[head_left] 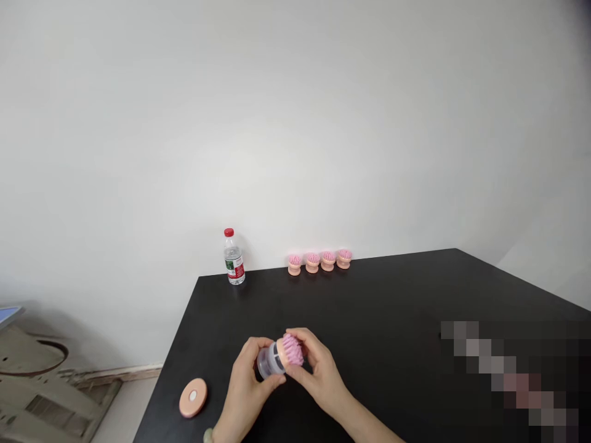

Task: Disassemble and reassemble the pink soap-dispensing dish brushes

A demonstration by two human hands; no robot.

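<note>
Above the front part of the table, both hands hold one brush between them. My left hand [244, 384] is closed around its clear plastic body [268, 363], thumb below and fingers above. My right hand [325, 372] grips the peach-rimmed brush head [293, 349] with its thumb and fingers. Pink bristles on the head point to the right and slightly up. Head and clear body sit against each other; whether they are fastened cannot be seen. A round peach disc [187, 403] with a pale centre lies left of my left hand.
Several peach brush heads [312, 263] with pink bristles stand in a row along the back edge of the black table [392, 314]. A red-capped water bottle [235, 261] stands at the back left, near the white wall [258, 135]. Pixelation hides part of the right side.
</note>
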